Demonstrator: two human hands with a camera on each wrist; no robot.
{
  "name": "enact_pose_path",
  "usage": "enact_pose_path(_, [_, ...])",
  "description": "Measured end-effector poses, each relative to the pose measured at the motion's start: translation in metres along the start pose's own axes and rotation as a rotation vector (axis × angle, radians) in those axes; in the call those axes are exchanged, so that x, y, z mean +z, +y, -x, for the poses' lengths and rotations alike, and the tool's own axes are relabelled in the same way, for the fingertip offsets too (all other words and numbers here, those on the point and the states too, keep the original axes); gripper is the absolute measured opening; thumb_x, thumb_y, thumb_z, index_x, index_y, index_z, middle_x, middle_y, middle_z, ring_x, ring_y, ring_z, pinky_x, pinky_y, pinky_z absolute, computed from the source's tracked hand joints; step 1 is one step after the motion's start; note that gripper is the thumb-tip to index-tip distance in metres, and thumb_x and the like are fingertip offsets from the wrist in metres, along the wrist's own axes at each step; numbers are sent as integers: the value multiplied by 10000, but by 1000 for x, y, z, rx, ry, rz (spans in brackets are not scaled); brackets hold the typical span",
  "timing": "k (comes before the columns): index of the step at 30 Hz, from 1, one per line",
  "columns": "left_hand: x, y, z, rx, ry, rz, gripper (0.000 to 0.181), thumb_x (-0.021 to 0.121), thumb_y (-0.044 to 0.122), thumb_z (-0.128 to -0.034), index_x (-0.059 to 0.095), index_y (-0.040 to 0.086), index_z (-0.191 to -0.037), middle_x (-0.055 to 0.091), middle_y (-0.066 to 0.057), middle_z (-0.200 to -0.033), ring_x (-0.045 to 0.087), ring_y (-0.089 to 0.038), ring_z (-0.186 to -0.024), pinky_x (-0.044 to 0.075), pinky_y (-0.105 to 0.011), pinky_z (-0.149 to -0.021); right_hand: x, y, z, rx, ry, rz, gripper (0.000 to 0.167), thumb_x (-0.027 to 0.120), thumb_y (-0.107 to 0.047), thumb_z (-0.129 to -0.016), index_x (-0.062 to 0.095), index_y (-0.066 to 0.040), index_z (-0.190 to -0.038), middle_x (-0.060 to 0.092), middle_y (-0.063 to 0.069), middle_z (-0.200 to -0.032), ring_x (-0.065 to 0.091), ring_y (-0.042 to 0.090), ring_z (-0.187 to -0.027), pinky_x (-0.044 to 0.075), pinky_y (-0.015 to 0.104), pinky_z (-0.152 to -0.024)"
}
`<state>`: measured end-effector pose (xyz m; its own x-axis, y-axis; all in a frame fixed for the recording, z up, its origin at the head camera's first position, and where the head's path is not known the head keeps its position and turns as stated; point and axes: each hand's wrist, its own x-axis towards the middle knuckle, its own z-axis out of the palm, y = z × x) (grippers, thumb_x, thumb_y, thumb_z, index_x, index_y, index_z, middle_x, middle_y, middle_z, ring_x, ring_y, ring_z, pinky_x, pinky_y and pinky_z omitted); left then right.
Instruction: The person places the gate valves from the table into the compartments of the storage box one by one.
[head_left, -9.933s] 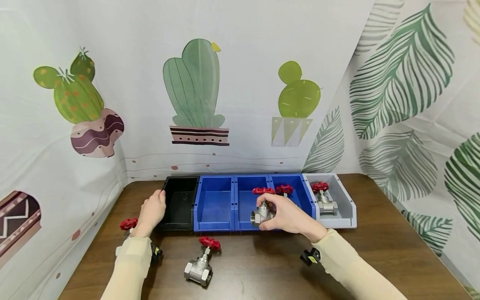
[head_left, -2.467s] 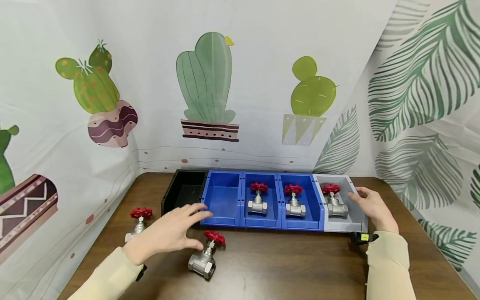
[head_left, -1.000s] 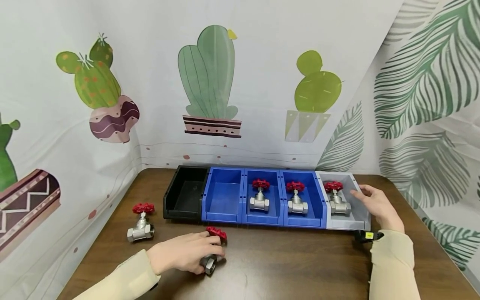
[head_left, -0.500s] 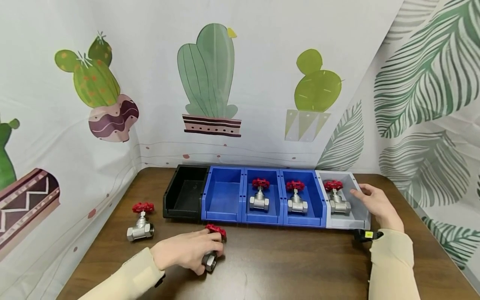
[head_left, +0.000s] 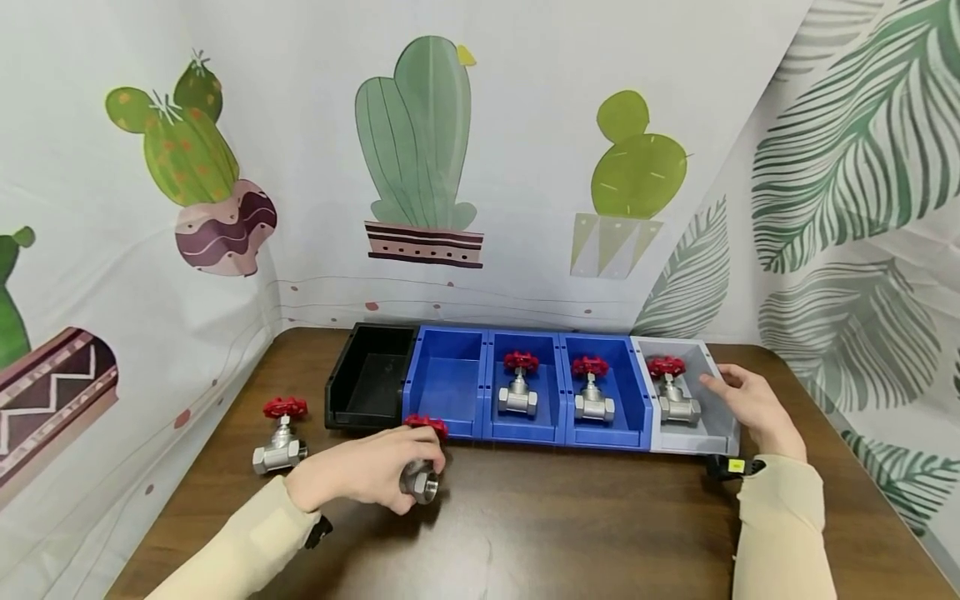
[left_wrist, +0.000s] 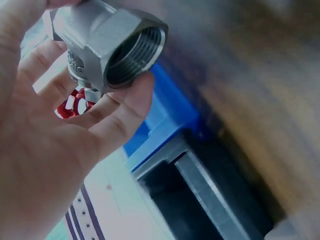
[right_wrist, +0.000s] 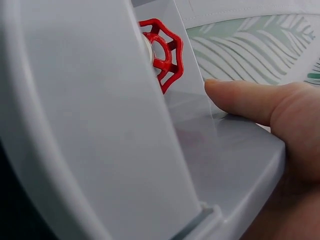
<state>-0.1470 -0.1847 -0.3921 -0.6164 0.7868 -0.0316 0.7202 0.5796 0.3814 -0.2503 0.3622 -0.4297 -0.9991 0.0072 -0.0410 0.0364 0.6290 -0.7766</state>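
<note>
My left hand [head_left: 367, 471] grips a steel valve [head_left: 420, 483] with a red handwheel, just above the table in front of the bins. In the left wrist view, fingers and thumb wrap the valve's body [left_wrist: 95, 40], its threaded opening facing out. My right hand [head_left: 757, 408] holds the right side wall of the grey bin [head_left: 705, 440]; in the right wrist view the thumb [right_wrist: 245, 97] lies over the rim and the other fingers are mostly hidden. A valve [head_left: 678, 408] sits in that bin. Another valve [head_left: 279, 454] stands on the table at the left.
Left of the grey bin are a right blue bin [head_left: 607, 437] and a middle blue bin [head_left: 521, 429], each with a valve. A left blue bin [head_left: 450, 392] and a black bin [head_left: 367, 392] hold nothing. A printed cloth [head_left: 525, 167] hangs behind.
My left hand reached down, took hold of the valve and has lifted it towards the bins. Earlier, my right hand set a valve in the middle blue bin, then moved to the grey bin.
</note>
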Motion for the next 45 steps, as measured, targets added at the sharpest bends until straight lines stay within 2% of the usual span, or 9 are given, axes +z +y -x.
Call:
enact_pose_path(2, [-7,-2,-1,1,22,15,434,794,185,-653,618,240,-1046,499,139,-1058,503,-74,-897,452,-248,-768,-1,1,0,4,-3,-5,629,499,-370,-1019,392,134,-1380,446,329,-1296,459,346,-1089,385,342,-777])
enact_pose_path(6, [-19,-8,-1,-37,53,53,432,784,214,-689,614,242,-1085,496,162,-1106,521,-65,-921,465,-253,-785,-1,0,1,19,-15,-22,645,492,-377,-1021,370,137,-1392,410,356,-1342,435,402,-1140,393,419,-827])
enact_pose_path(11, [-29,-17,-1,-68,100,91,426,787,219,-712,602,264,-1093,492,172,-1114,540,-76,-933,480,-265,-794,-1,-1,0,31,-11,-34,635,500,-373,-1018,381,128,-1389,411,356,-1357,429,400,-1151,390,411,-823])
enact_pose_path(15, [-33,-23,-5,-64,127,108,422,790,215,-720,594,260,-1090,491,159,-1118,544,-86,-939,481,-267,-804,-1,1,1,56,-37,-60,682,486,-400,-1019,327,131,-1417,332,374,-1412,364,474,-1232,365,555,-919])
enact_pose_path(18, [-35,-26,-9,-68,137,113,413,784,217,-726,593,255,-1090,491,156,-1117,543,-86,-939,482,-262,-796,-1,2,1,53,-45,-64,685,476,-396,-1024,312,136,-1423,322,374,-1420,349,484,-1251,333,592,-954])
enact_pose_path(33, [-40,-42,-42,-127,157,229,414,775,163,-729,579,284,-1072,504,128,-1089,545,-111,-936,521,-274,-756,0,0,0,25,-23,-59,651,484,-366,-1026,339,142,-1406,360,371,-1400,377,470,-1236,344,564,-940])
enact_pose_path(37, [-42,-46,-51,-131,163,230,413,770,138,-738,579,262,-1083,510,108,-1095,541,-124,-950,523,-269,-768,0,0,0,18,-15,-47,634,491,-358,-1025,359,137,-1398,385,361,-1389,406,437,-1204,376,483,-887])
enact_pose_path(41, [-42,-50,-59,-125,166,214,417,765,121,-733,581,232,-1091,512,89,-1088,546,-125,-921,520,-272,-754,1,0,-1,6,3,-28,607,509,-354,-1019,406,129,-1372,450,336,-1335,464,338,-1114,384,365,-806])
enact_pose_path(45, [-40,-53,-69,-132,156,196,410,757,120,-725,581,232,-1079,512,88,-1076,541,-115,-898,515,-275,-736,1,1,-1,8,11,-22,592,517,-354,-1016,431,120,-1359,480,315,-1303,480,272,-1055,383,343,-782])
